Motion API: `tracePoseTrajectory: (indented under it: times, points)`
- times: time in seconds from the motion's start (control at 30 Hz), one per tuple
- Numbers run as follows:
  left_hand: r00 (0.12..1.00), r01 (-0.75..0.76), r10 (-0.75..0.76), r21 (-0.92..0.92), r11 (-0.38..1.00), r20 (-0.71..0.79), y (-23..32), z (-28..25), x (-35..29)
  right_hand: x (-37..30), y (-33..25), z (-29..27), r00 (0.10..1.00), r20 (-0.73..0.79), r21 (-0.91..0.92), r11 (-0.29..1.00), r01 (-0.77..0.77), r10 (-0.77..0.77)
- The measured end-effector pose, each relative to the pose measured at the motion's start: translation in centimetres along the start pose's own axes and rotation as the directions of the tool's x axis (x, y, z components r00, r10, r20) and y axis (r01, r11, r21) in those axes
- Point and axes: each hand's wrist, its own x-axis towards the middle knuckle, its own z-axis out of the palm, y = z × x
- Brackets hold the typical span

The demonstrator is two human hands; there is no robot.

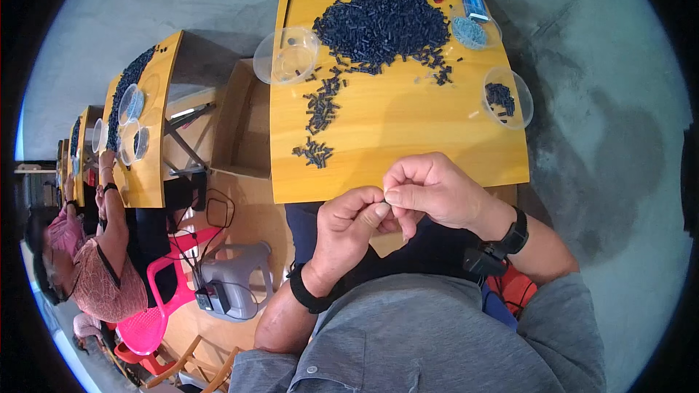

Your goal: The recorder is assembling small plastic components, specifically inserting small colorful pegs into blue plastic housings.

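Close work on one small dark piece (pixel 386 202)

The left hand (pixel 346 225) and the right hand (pixel 433 191) meet well to the near side of the big pile (pixel 382 25) of short black tubes, out past the edge of the yellow table (pixel 408 142) and over the person's lap. Both are narrow, thumb and finger pinched on what seems to be that one piece; the fingers hide most of it, so its shape is hard to tell. The step in hand looks like fiddly fingertip handling, and the next move seems to call for a steady hold from one side and a light, exact push or turn from the other

Loose tubes (pixel 320 110) trail from the pile toward its near left. Just left of the pile, a clear tub (pixel 290 58) reaches past the side edge; to its near right, a second tub (pixel 526 105) holds some tubes. Beside its far right are a third tub (pixel 497 33) with pale blue bits (pixel 468 32) and a blue box (pixel 473 0)

Well left of the pile, beyond a cardboard box (pixel 244 120), a co-worker (pixel 102 276) sits at another table (pixel 154 156). A pink chair (pixel 142 331) and a grey stool (pixel 237 276) stand to its near left; grey floor (pixel 590 44) shows to its right, with a darker patch
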Motion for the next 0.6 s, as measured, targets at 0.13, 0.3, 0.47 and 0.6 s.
tracePoseTrajectory:
  times: [0.13,0.3,0.47,0.6]
  points:
    - [0.999,0.052,-0.052,-0.035,0.998,-0.004,0.3,0.5,0.2,0.1,-0.4,-0.3,0.999,-0.034,-0.004,1.000,-0.022,0.022]
    - [0.999,0.041,-0.040,-0.013,0.999,0.023,0.7,0.8,0.2,-0.2,-0.7,-0.4,0.999,0.006,0.098,0.994,-0.045,0.045]
    - [0.999,0.010,-0.008,-0.064,0.998,0.042,0.5,1.0,0.3,-0.4,-1.0,-0.2,0.997,-0.068,-0.005,1.000,-0.029,0.028]
    - [0.999,-0.011,0.014,-0.062,0.998,0.045,0.6,1.0,0.3,-0.6,-1.2,-0.1,0.997,-0.079,-0.028,0.999,-0.017,0.015]
